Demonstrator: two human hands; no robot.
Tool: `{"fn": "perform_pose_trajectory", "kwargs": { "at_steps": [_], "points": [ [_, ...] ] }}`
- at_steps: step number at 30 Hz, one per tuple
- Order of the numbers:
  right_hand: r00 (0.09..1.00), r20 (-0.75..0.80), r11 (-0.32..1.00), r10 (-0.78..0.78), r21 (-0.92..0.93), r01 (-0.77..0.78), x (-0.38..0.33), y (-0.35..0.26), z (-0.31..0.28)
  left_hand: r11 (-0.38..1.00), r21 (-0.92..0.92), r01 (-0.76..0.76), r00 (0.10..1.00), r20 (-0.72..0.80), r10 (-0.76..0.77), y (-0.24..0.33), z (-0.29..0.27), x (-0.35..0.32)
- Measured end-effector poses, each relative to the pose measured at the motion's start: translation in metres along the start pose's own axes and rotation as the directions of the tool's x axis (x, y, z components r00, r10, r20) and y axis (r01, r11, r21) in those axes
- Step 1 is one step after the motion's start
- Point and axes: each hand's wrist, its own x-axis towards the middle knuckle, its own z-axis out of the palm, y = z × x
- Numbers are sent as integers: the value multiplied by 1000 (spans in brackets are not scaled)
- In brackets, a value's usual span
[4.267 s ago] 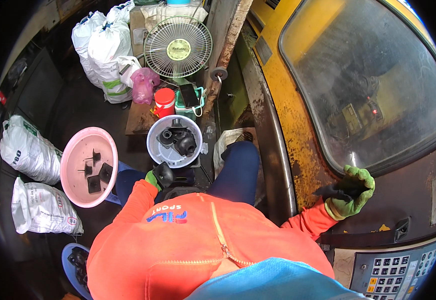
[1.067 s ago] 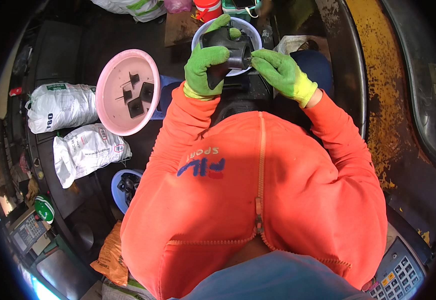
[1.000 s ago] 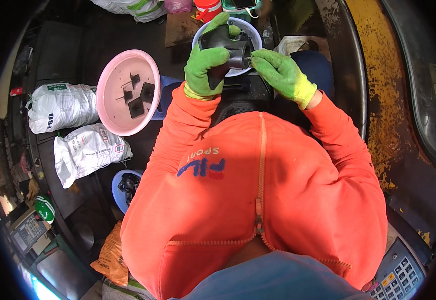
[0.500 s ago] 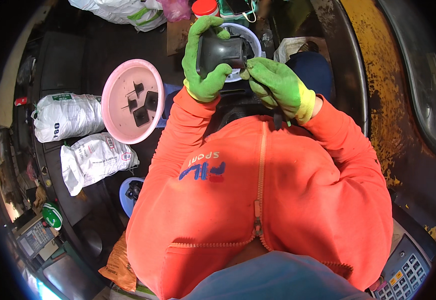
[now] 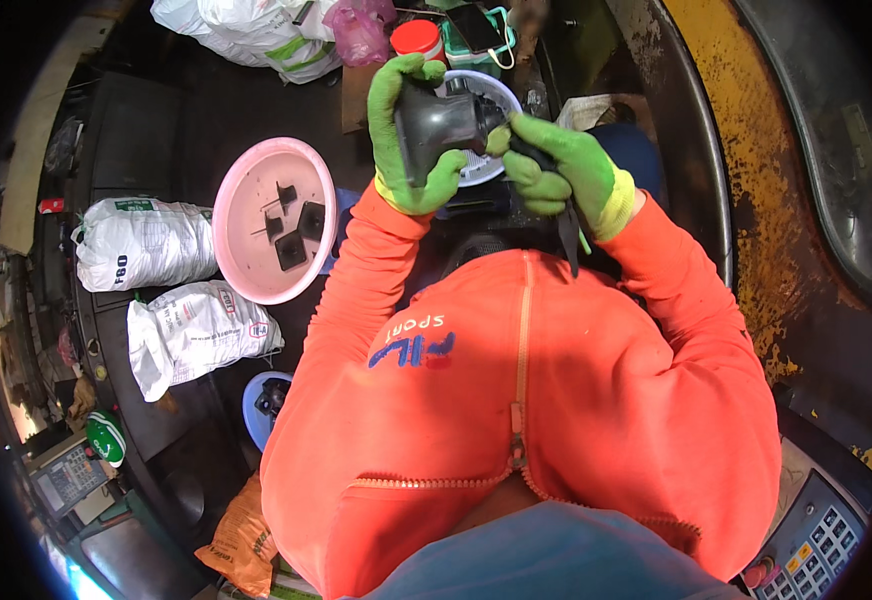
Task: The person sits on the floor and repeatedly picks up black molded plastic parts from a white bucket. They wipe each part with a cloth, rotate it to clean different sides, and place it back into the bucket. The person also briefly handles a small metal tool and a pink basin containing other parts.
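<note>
A black flared plastic part (image 5: 441, 122), wide at one end and narrow at the other, is held up in front of my chest. Around its wide end my left hand (image 5: 403, 135), in a green glove, is closed with the thumb below and the fingers above. My right hand (image 5: 561, 165), gloved the same way, has its thumb and fingertips at the narrow end. A slim dark tool (image 5: 569, 243) sticks out below that hand; its other end is hidden by the fingers, so its exact kind does not show.
Left of my arm stands a pink basin (image 5: 239, 165) with several black plastic parts. Beyond my hands is a pale round basin (image 5: 496, 92). White sacks (image 5: 146, 243) lie at the left, near a small blue bowl (image 5: 256, 410). A red-lidded jar (image 5: 416, 40) stands at the back.
The black part has tilted slightly, its narrow end turning up and toward my right hand. My right fingers have shifted on it, and more of the dark tool shows below them.
</note>
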Motion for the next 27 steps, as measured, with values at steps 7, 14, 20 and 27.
{"fn": "perform_pose_trajectory", "kwargs": {
  "at_steps": [7,14,20,27],
  "points": [
    [813,272,289,-515,-838,463,23,-35,-16,998,-52,31,999,-11,-31,15,36,-9],
    [645,753,-801,-130,-463,379,14,-46,-8,-97,-913,396,512,307,-802,33,29,-19],
    [794,251,81,-554,-933,351,1,-49,-11,161,-856,492,533,150,-833,24,20,-17],
    [715,501,-263,-487,-865,427,7,-23,-35,200,-844,498,565,141,-813,21,18,-15]
  ]
}}
